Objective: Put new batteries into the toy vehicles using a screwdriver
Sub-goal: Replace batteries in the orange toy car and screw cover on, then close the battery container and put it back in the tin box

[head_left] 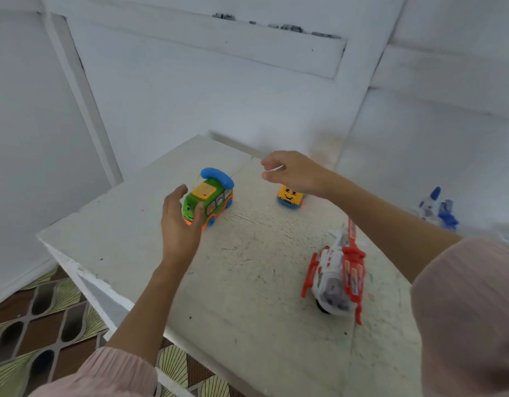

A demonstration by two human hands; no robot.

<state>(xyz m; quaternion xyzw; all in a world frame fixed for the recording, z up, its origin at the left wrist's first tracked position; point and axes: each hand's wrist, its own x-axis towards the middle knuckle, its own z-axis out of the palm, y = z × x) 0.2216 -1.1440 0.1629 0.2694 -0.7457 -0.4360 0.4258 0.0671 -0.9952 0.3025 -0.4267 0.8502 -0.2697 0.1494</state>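
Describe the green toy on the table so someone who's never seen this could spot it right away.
On the worn white table, look toward its far left part, just in front of the left hand. There stands the green toy bus with orange wheels. Unlike the small yellow toy car and the red and white toy helicopter, it carries a blue telephone handset on its roof.

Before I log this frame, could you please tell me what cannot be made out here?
Head view:
- Yellow toy car: rear hidden by the right hand.
- Green toy bus: near front partly covered by the left hand.
- Blue-and-white toy: blurred.
- Toy helicopter: blurred.
- Screwdriver, batteries: not visible.
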